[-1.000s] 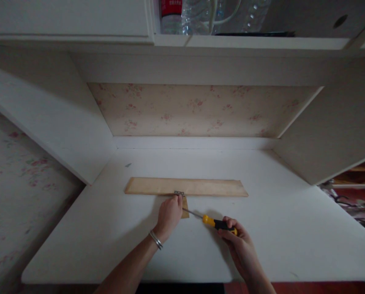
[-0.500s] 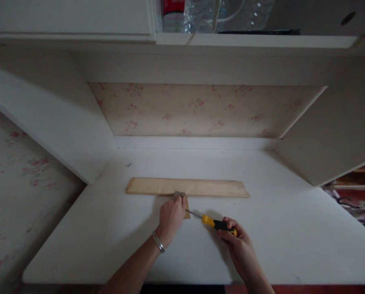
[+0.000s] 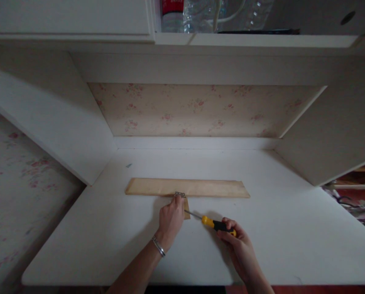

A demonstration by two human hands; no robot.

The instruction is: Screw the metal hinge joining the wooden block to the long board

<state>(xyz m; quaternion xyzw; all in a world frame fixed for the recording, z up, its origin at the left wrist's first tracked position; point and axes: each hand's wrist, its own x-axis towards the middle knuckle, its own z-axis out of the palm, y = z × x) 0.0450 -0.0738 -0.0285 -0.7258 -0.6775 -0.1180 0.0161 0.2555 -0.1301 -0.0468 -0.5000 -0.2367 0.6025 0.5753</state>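
The person's left hand (image 3: 170, 218) rests on the white desk (image 3: 109, 228), its fingers pressed together and curled down over a small piece of wood (image 3: 186, 209) that butts against the near edge of a long wooden board (image 3: 201, 188). The fingertips sit right at a small metal hinge (image 3: 179, 194) on that edge; whether they pinch it or only press on it I cannot tell. A silver bracelet (image 3: 158, 246) circles the wrist.

The right hand (image 3: 236, 245) is closed around the black end of a screwdriver (image 3: 211, 221) with a yellow-and-black handle, fingers wrapped tight. The thin shaft slants up and left, low over the desk, and its tip reaches the small wood piece just beside the left hand's knuckles.

The board lies flat, parallel to the desk's back edge, about midway between front and back. A tiny dark speck (image 3: 128, 165) lies toward the back left corner. Floral wallpaper (image 3: 201, 110) lines the back of the recess, and clear plastic bottles (image 3: 207, 14) stand on the shelf above.
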